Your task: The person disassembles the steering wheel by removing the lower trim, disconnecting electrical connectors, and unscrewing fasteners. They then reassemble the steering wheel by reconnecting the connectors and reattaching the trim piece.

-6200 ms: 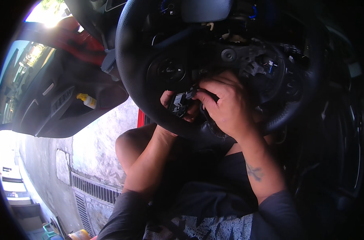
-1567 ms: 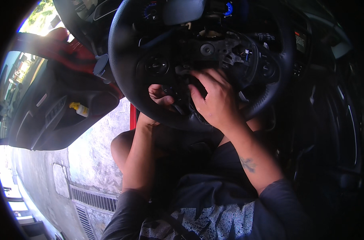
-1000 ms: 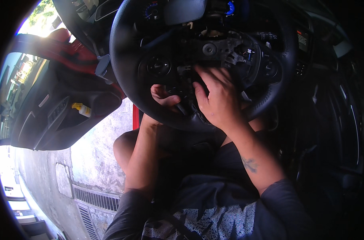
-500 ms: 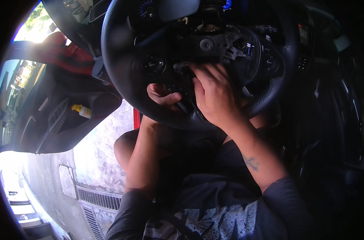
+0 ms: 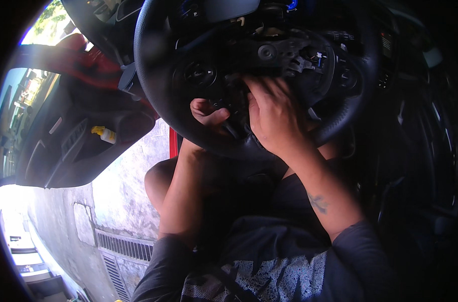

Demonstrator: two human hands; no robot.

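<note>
Black steering wheel rim curves close around both hands, its lower arc passing in front of the left wrist and beneath the right; open room lies leftward, toward the door panel. Below the metal hub, a dark part sits just beside the thumb of the left hand. Fingers of the right hand lie close together, tips lost in shadow; whether either hand pinches anything, I cannot tell. The door pocket holds a yellow-topped white bottle.
</note>
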